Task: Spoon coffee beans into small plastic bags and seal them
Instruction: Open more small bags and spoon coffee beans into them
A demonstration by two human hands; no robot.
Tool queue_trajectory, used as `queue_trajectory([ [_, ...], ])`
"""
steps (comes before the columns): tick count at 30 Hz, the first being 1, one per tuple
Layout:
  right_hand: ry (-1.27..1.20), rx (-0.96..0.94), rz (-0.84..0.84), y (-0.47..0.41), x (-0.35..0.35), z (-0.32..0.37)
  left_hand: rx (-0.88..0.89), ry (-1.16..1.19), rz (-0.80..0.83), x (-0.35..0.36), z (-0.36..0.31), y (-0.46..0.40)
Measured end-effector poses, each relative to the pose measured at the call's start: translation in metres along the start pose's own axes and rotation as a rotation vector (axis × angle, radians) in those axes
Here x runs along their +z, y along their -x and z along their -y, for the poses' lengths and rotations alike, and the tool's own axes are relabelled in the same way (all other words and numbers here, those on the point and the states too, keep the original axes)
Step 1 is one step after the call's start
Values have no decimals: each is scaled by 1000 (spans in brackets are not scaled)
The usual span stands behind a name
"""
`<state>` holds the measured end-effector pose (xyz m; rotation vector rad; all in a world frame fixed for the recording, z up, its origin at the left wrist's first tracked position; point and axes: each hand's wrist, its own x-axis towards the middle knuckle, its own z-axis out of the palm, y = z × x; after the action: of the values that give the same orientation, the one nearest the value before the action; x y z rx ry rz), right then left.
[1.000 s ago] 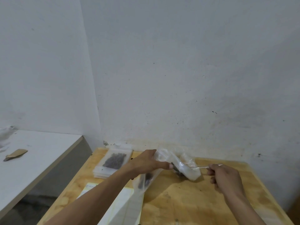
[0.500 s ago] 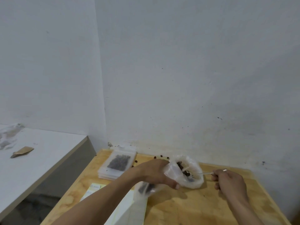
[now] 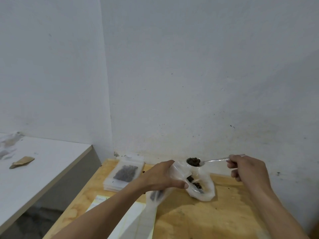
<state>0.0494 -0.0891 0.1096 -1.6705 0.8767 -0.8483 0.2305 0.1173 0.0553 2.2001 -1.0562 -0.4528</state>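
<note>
Your right hand (image 3: 246, 169) grips the heaped thin metal spoon (image 3: 203, 162), left hand (image 3: 162, 178) pinches the small clear plastic bag (image 3: 153, 202): tilt early and dark coffee beans (image 3: 193, 161) scatter over the wooden counter (image 3: 198, 219).

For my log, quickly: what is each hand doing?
Left hand: grips small clear plastic bag.
Right hand: holds metal spoon of coffee beans.

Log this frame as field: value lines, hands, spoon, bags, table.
left hand: grips small plastic bag, a few beans inside
right hand: holds spoon by its handle
spoon load: coffee beans heaped in bowl, raised above bean bag
bean bag: open, on wooden table, beans inside
filled bags: stacked flat at table's far left
side counter: brown paper scrap
</note>
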Motion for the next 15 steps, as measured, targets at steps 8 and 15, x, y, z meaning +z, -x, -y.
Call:
queue_trajectory([
  [8,296,-590,136,25,27,38,33,-25,-52,-5,-3,1],
  [15,497,-1011,-72,29,13,26,-78,133,-191,-11,2,0],
])
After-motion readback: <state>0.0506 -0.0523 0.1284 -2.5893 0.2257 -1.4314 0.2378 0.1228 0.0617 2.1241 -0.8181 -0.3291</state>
